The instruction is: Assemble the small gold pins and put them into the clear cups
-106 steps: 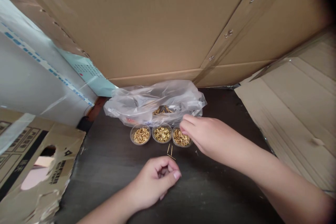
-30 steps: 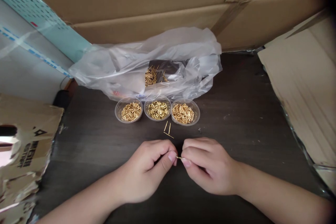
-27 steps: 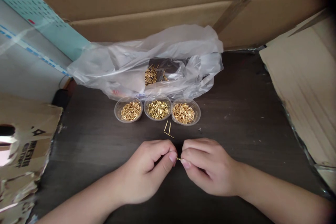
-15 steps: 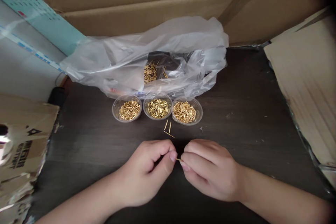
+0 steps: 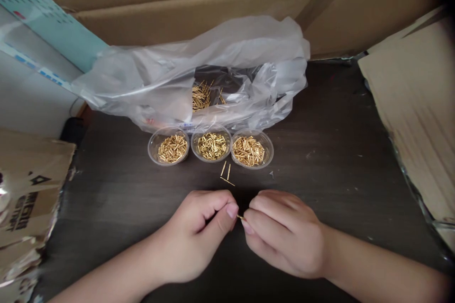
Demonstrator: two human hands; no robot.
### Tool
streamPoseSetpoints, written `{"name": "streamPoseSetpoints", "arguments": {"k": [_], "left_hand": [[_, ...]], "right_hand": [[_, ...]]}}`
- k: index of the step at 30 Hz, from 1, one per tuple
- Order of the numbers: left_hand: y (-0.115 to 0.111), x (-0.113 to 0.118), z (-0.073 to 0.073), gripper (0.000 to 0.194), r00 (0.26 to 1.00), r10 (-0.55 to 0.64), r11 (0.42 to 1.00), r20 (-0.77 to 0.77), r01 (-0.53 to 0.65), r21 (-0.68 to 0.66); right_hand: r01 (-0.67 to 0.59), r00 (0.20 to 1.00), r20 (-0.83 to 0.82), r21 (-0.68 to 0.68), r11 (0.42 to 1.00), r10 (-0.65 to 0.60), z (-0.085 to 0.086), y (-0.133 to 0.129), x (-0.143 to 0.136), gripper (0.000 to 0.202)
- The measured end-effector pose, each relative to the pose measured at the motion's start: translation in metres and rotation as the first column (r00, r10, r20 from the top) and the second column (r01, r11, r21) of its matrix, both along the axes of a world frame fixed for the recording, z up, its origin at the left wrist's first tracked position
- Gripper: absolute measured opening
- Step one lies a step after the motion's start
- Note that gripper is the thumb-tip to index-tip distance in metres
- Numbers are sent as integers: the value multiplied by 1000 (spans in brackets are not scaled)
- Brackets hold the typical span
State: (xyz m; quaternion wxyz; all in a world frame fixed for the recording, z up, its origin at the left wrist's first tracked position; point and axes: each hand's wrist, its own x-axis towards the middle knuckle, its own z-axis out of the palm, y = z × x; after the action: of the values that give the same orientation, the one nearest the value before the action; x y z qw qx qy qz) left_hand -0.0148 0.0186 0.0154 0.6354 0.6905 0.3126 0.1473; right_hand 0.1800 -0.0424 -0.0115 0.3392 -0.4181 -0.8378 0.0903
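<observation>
My left hand (image 5: 199, 236) and my right hand (image 5: 280, 232) meet fingertip to fingertip low over the dark table (image 5: 337, 161). Between them they pinch a tiny gold pin (image 5: 241, 217); only a short piece of it shows. Just beyond the hands lie three loose gold pins (image 5: 226, 173). Further back stands a row of three small clear cups (image 5: 211, 145) filled with gold pins. Behind the cups a crumpled clear plastic bag (image 5: 170, 80) holds more gold pins (image 5: 201, 95).
Large cardboard boxes (image 5: 199, 9) wall off the back, and flattened cardboard (image 5: 415, 104) leans at the right. A torn printed carton (image 5: 24, 199) sits at the left edge. A white and teal sheet (image 5: 31, 57) is at the back left.
3.5 s ago my right hand was at the right-hand cup; it has come back to meet my left hand. Over the last second both hands hold the pin, barely shifting.
</observation>
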Motion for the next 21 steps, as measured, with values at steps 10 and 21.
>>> {"name": "streamPoseSetpoints", "arguments": {"k": [10, 21], "left_hand": [[-2, 2, -1, 36, 1000, 6, 997, 2, -6, 78], [-2, 1, -2, 34, 1000, -4, 993, -4, 5, 118]], "right_hand": [[15, 1000, 7, -21, 1000, -15, -3, -2, 1, 30], [2, 1000, 6, -32, 999, -1, -3, -1, 1, 29]]}}
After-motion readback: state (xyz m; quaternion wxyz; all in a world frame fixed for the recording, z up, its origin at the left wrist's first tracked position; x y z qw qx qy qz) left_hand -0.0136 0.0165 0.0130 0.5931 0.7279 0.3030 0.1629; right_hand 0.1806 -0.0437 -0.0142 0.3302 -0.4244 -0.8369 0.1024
